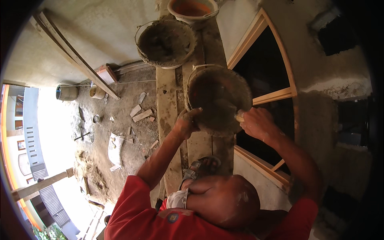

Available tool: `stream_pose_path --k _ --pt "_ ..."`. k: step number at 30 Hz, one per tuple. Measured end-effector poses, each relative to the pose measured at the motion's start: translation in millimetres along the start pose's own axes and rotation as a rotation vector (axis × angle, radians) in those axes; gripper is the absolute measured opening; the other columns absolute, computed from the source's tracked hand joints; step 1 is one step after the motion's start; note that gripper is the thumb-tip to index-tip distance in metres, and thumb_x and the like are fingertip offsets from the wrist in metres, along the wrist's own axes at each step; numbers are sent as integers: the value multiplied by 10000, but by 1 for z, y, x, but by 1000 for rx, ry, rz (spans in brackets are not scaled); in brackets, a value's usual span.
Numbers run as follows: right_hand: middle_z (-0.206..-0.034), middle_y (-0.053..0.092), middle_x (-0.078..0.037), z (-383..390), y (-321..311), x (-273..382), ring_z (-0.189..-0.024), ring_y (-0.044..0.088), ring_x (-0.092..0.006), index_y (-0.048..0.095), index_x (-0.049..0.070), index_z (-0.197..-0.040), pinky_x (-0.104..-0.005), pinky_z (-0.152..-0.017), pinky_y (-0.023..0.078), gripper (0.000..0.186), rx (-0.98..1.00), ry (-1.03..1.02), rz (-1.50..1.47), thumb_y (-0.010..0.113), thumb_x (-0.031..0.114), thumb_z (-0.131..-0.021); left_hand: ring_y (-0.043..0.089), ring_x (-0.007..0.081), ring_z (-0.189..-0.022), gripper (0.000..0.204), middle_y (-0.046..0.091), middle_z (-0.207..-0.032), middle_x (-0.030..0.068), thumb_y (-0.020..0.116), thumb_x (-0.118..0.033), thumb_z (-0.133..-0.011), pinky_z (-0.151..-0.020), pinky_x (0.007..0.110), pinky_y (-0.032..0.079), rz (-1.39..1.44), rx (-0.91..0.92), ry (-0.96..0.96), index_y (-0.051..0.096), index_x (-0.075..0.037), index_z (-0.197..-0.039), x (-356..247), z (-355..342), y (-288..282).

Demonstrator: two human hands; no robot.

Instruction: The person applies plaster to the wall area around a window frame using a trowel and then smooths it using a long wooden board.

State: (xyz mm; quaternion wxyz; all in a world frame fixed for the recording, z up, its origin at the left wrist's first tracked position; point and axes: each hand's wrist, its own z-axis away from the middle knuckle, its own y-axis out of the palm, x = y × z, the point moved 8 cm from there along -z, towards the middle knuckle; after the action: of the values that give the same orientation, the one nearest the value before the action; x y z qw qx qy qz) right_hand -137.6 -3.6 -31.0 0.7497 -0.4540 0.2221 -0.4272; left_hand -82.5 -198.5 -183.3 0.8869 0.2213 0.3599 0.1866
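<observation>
A round mortar bucket (pixel 214 90), its inside coated grey, stands tilted on the wooden scaffold planks (pixel 169 96) in front of me. My left hand (pixel 187 123) grips its near left rim, with the thumb over the edge. In my right hand (pixel 259 123) is the light wooden handle of a trowel (pixel 239 117), at the bucket's right side. The trowel's blade reaches down inside and is hard to make out against the grey mortar. Farther along the planks sits a second bucket (pixel 167 43) with mortar in it and a wire handle.
A pale basin (pixel 193 9) with an orange inside stands at the planks' far end. To the right is a wooden window frame (pixel 276 96). Well below on the left, the dirt ground (pixel 138 94) holds broken bricks (pixel 143 115) and a white sack (pixel 115 150). A long timber (pixel 76 56) leans against the wall.
</observation>
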Motion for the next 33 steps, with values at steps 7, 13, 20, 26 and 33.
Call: stream_pose_path --k 7,13,20,26,33 --pt "-991 713 -216 54 -48 -42 -919 691 -378 654 26 -1233 -435 -819 553 448 -287 209 -391 700 291 -875 679 288 -902 335 679 -1029 143 684 -174 -836 -747 411 572 -596 88 302 623 -17 -1126 3 -51 -25" --pt "-1097 696 -245 101 -39 -104 -978 703 -320 611 9 -1304 -384 -845 538 496 -501 299 -566 702 250 -881 694 292 -735 214 675 -937 168 567 -98 -911 -606 437 606 -154 -13 340 609 62 -1048 -2 -27 -19" --pt "-1037 698 -194 127 -38 -127 -939 682 -248 617 13 -1294 -363 -829 520 457 -514 386 -725 699 170 -873 701 407 -838 263 680 -1032 258 498 -91 -944 -753 525 604 131 -25 166 601 113 -1074 -78 79 -36" --pt "-1087 697 -218 137 -20 -134 -975 689 -304 627 19 -1285 -387 -876 528 472 -455 366 -645 711 196 -856 707 381 -867 278 700 -976 226 520 -156 -967 -762 508 603 -106 44 375 611 74 -1093 -178 167 -29" --pt "-1104 698 -239 128 -7 -127 -1011 696 -319 612 -48 -1272 -376 -880 533 478 -405 335 -734 682 190 -864 553 194 -500 159 576 -600 56 550 -84 -883 -460 313 429 -157 -106 630 621 -76 -740 -279 188 -59"
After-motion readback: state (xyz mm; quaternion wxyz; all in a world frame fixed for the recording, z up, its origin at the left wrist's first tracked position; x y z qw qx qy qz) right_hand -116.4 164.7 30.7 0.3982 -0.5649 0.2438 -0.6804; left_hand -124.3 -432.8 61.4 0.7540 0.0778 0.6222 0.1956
